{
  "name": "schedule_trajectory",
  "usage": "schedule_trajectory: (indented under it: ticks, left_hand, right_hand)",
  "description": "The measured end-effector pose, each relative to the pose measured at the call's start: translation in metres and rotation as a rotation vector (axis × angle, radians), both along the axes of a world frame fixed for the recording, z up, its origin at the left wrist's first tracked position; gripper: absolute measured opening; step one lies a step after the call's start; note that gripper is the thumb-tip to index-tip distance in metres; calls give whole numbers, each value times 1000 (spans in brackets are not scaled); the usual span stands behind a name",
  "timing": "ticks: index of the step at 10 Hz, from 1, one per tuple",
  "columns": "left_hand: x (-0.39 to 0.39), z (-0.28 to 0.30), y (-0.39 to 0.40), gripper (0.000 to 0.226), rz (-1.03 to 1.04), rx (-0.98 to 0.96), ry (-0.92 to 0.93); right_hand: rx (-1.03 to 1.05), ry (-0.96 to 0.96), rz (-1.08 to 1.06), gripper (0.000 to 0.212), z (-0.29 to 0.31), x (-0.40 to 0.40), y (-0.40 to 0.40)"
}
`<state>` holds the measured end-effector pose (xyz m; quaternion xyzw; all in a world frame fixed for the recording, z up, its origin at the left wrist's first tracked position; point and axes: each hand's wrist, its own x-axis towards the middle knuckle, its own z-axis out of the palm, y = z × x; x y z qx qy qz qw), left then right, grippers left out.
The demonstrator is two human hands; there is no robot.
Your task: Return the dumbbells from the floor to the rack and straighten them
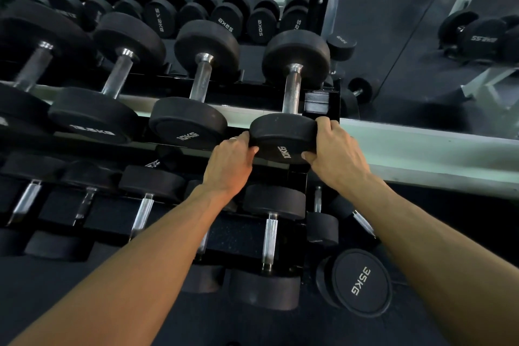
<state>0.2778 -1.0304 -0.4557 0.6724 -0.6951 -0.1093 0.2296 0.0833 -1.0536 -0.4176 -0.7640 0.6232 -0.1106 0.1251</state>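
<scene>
Both hands clasp the near head of a black rubber dumbbell with a knurled steel handle (292,87): the left hand (231,161) curls its fingers over the head's left edge, a ring showing on one finger, and the right hand (334,153) wraps the right edge with the thumb pressed on the face. That face reads "10KG" in pale letters, running sideways. The dumbbell lies on the upper tier of the black metal rack (321,100), at its right end, its long axis pointing straight away from the person toward the mirror behind. Just to its left sits a second black 10KG dumbbell (193,109), parallel to it, then a black dumbbell marked "12.5KG" (104,98). The lower tier holds more black dumbbells. On the dark floor at lower right, a large black dumbbell labelled "35KG" (361,282) rests beside the rack's end.
</scene>
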Motion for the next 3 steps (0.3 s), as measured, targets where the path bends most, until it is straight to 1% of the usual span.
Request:
schedule_trajectory:
  ticks: [1,2,3]
  left_hand:
    - [-4,5,10,20,29,2,-11]
    - [-14,14,34,28,69,49,-59]
    - [-23,20,61,44,130,74,-124]
  right_hand:
    - [50,15,70,49,4,-14,4]
    - [99,5,119,51,26,-28,20]
    - [95,-163,127,54,66,-50,45]
